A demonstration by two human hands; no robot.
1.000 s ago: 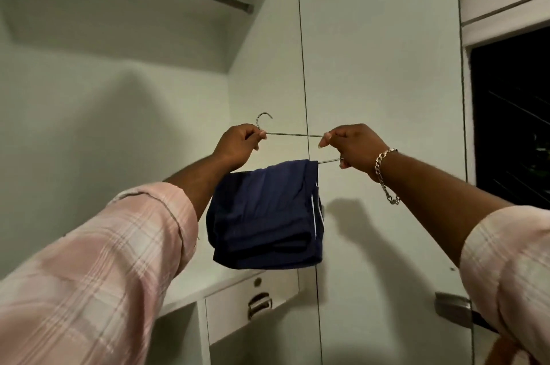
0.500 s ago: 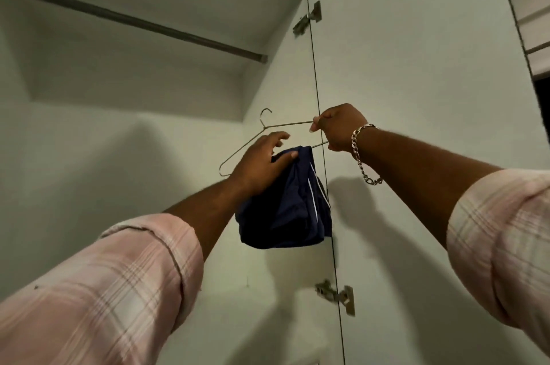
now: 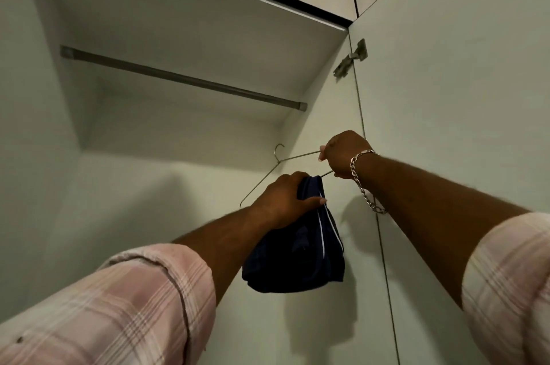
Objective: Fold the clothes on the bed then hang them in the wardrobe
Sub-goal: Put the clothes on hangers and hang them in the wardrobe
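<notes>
A thin metal wire hanger [image 3: 269, 174] is held up inside the open wardrobe, its hook pointing up, well below the hanging rail [image 3: 184, 79]. Folded navy shorts [image 3: 294, 257] with white side stripes hang over the hanger's bottom bar. My right hand [image 3: 345, 155], wearing a chain bracelet, grips the hanger's right end. My left hand [image 3: 285, 201] holds the top of the shorts where they drape over the bar, thumb across the cloth.
The wardrobe's pale back wall and top panel [image 3: 178, 16] surround the rail. The open door [image 3: 461, 126] stands at the right with a metal hinge [image 3: 351, 58] near its top. Upper cabinet doors sit above.
My view has tilted up, showing the rail and top panel. My left hand left the hanger's left end and closed on the shorts. The hanger has tilted, its left end lower.
</notes>
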